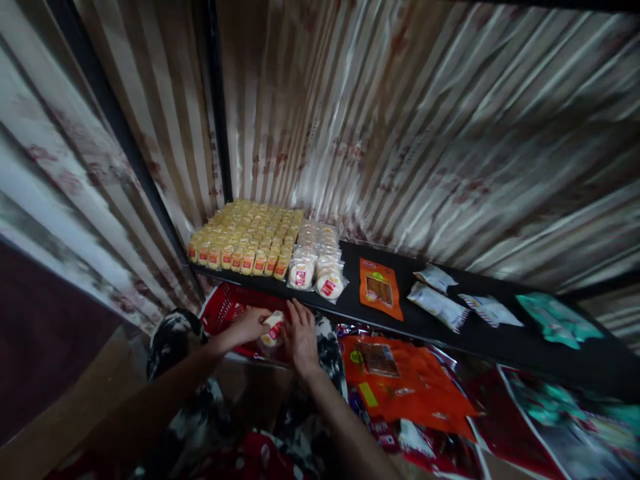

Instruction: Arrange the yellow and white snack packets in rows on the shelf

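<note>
My left hand is closed on the left edge of a clear snack packet with pale round contents and a red label. On the packet's other side, my right hand grips its right edge with bent fingers. Both hands are low over a red plastic basket, in front of the shelf. Just above them on the shelf's edge stand two rows of similar round white snack packets. To the left of these are tight rows of small yellow snack packets with orange-red labels.
The black shelf also bears an orange pouch, several white packets and teal packets. Below it lie large orange bags and dark red bags. A striped, wrinkled curtain hangs behind, with dark metal posts at left.
</note>
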`<state>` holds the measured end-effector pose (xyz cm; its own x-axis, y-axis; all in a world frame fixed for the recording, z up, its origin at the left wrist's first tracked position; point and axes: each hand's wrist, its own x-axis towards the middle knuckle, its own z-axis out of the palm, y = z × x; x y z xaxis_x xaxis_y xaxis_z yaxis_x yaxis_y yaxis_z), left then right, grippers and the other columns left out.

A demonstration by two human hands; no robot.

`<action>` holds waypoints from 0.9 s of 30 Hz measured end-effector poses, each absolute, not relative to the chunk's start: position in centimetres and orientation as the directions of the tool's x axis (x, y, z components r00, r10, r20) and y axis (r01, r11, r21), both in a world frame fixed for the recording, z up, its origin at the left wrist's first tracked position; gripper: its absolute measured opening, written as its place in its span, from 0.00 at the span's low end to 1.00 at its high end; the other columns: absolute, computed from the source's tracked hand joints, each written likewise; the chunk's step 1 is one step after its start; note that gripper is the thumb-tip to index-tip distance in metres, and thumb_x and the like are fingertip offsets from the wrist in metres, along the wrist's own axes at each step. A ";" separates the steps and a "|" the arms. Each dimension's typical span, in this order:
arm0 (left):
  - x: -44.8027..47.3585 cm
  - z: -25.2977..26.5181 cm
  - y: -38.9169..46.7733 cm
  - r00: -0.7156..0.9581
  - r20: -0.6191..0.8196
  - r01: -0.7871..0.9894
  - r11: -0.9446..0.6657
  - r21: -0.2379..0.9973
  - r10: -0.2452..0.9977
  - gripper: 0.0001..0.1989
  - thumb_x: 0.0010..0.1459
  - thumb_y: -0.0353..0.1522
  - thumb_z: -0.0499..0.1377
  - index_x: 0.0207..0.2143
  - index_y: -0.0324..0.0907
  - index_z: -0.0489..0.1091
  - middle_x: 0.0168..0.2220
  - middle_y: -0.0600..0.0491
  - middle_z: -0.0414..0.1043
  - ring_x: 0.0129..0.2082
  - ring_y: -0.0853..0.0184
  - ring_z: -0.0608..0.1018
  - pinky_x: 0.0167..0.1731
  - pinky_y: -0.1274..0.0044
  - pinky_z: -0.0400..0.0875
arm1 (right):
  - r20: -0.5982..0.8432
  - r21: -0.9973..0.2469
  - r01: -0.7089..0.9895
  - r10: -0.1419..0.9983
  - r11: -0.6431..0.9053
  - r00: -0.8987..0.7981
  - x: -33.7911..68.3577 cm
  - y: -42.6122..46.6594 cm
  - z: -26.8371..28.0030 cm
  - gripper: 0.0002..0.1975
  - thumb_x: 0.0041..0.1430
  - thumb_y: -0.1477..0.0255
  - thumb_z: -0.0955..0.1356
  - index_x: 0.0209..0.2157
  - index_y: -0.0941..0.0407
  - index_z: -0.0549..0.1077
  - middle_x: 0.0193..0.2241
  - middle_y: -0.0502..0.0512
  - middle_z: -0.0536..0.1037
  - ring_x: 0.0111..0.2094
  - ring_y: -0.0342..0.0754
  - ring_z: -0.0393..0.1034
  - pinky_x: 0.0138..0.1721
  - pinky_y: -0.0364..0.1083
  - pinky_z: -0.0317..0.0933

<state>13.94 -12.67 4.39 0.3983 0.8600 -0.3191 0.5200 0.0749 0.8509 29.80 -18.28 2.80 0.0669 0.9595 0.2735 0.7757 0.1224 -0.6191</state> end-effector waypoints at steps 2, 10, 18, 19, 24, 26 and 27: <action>14.1 6.1 -12.6 0.462 -0.234 0.665 -0.160 0.729 0.855 0.10 0.44 0.28 0.58 0.31 0.46 0.76 0.32 0.52 0.77 0.36 0.60 0.76 0.39 0.74 0.66 | 0.293 -0.534 0.807 0.951 0.252 -0.104 30.0 -18.2 4.2 0.26 0.54 0.79 0.63 0.56 0.58 0.65 0.57 0.60 0.66 0.58 0.54 0.54 0.58 0.55 0.53; 16.2 11.3 -12.2 0.568 -0.121 0.755 -0.457 0.470 0.814 0.04 0.48 0.29 0.59 0.27 0.43 0.74 0.32 0.47 0.75 0.41 0.56 0.74 0.48 0.68 0.63 | 0.135 -0.551 0.813 0.981 0.191 -0.139 30.8 -18.1 7.0 0.25 0.56 0.76 0.63 0.57 0.55 0.64 0.41 0.60 0.76 0.44 0.51 0.68 0.46 0.48 0.63; 18.2 10.5 -12.6 0.442 0.292 0.740 -0.529 0.415 0.848 0.19 0.58 0.27 0.50 0.52 0.41 0.65 0.53 0.45 0.64 0.53 0.60 0.66 0.55 0.68 0.62 | -0.077 -0.978 0.163 0.948 -0.133 0.308 33.7 -16.7 4.1 0.13 0.52 0.67 0.65 0.40 0.56 0.71 0.35 0.53 0.78 0.36 0.49 0.72 0.39 0.46 0.66; 18.6 9.9 -12.9 0.445 0.278 0.728 -0.525 0.441 0.851 0.20 0.58 0.27 0.49 0.53 0.41 0.65 0.53 0.45 0.63 0.53 0.60 0.67 0.54 0.68 0.64 | -0.113 -0.986 0.076 0.938 -0.145 0.327 34.1 -16.6 3.8 0.14 0.50 0.65 0.66 0.39 0.56 0.71 0.34 0.53 0.78 0.35 0.49 0.72 0.38 0.46 0.66; 21.7 7.0 -13.7 0.575 0.155 0.631 -0.556 0.540 0.803 0.22 0.57 0.26 0.48 0.55 0.42 0.63 0.60 0.45 0.56 0.54 0.61 0.68 0.55 0.69 0.65 | -0.211 -0.977 -0.127 0.881 -0.173 0.424 36.5 -16.4 2.8 0.20 0.42 0.61 0.70 0.37 0.58 0.70 0.31 0.54 0.78 0.32 0.49 0.71 0.35 0.46 0.65; 23.1 6.3 -13.6 0.601 0.140 0.609 -0.564 0.558 0.787 0.24 0.56 0.25 0.49 0.55 0.42 0.63 0.61 0.45 0.54 0.58 0.60 0.64 0.58 0.68 0.62 | -0.223 -0.974 -0.142 0.861 -0.177 0.457 37.5 -16.4 2.5 0.21 0.41 0.61 0.71 0.36 0.58 0.70 0.30 0.55 0.78 0.31 0.48 0.71 0.34 0.45 0.65; 23.8 6.0 -13.5 0.605 0.133 0.607 -0.564 0.560 0.785 0.24 0.56 0.24 0.49 0.56 0.42 0.62 0.62 0.45 0.54 0.59 0.60 0.63 0.58 0.68 0.61 | -0.220 -0.975 -0.143 0.858 -0.172 0.465 38.1 -16.4 2.4 0.21 0.41 0.61 0.71 0.36 0.58 0.70 0.30 0.55 0.78 0.31 0.48 0.71 0.33 0.45 0.64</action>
<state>23.76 -13.52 6.05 0.6054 0.7846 0.1335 0.6071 -0.5637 0.5600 38.07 -16.39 2.37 0.4646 0.8578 -0.2198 -0.1435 -0.1720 -0.9746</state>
